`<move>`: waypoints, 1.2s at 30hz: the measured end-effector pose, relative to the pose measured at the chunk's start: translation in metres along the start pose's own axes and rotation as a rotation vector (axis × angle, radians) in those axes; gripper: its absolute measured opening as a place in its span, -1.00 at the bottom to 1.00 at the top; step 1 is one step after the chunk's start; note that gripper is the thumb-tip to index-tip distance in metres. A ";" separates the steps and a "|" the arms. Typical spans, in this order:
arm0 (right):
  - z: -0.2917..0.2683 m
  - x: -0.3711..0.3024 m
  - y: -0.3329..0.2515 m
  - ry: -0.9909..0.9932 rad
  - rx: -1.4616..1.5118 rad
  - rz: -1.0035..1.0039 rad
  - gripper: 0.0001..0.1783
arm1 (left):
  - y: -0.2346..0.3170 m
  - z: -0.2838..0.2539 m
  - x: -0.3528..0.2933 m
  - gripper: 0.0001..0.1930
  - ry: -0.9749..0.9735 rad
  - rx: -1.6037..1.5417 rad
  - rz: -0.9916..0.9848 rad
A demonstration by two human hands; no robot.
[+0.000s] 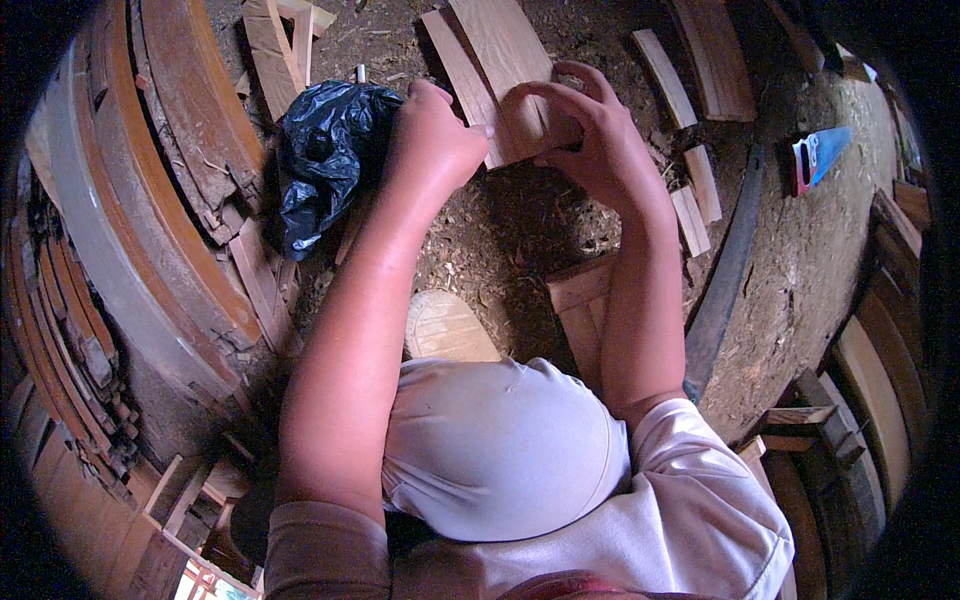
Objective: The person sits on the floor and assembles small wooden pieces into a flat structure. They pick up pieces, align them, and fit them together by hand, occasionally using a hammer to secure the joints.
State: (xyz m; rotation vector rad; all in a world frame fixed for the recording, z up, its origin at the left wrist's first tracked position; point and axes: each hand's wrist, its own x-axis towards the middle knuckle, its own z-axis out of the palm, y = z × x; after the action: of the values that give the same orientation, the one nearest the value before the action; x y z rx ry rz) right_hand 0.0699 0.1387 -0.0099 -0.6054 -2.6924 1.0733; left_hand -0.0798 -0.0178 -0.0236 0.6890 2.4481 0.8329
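Two pale wooden boards, a wide one and a narrow one, lie side by side ahead of me. My right hand is over the near right end of the wide board, its fingers spread and curved, with the thumb low by the board's end. To the left, my left hand is closed, and its thumb points right, to the narrow board's edge. What its curled fingers hold, if anything, is hidden. A crumpled black plastic bag lies against the left side of that hand.
Long curved-looking planks are stacked at left. A handsaw with a blue blade lies at right, beyond a long dark blade-like strip. Short wood offcuts and shavings cover the dirt floor. A wooden piece lies beneath my right forearm.
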 end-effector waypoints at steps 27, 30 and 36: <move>0.001 -0.002 0.002 0.073 -0.042 -0.049 -0.13 | 0.002 -0.001 -0.020 -0.55 -0.064 0.108 0.405; 0.003 -0.002 0.004 0.086 -0.050 -0.064 -0.14 | 0.001 -0.001 -0.019 -0.55 -0.053 0.116 0.431; 0.003 -0.002 0.004 0.087 -0.058 -0.067 -0.14 | 0.000 0.000 -0.018 -0.54 -0.030 0.132 0.453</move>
State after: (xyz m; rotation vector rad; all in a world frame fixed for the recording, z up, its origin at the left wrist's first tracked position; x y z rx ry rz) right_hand 0.0720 0.1385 -0.0150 -0.5532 -2.6570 0.9327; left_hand -0.0656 -0.0287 -0.0194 1.3273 2.3672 0.8153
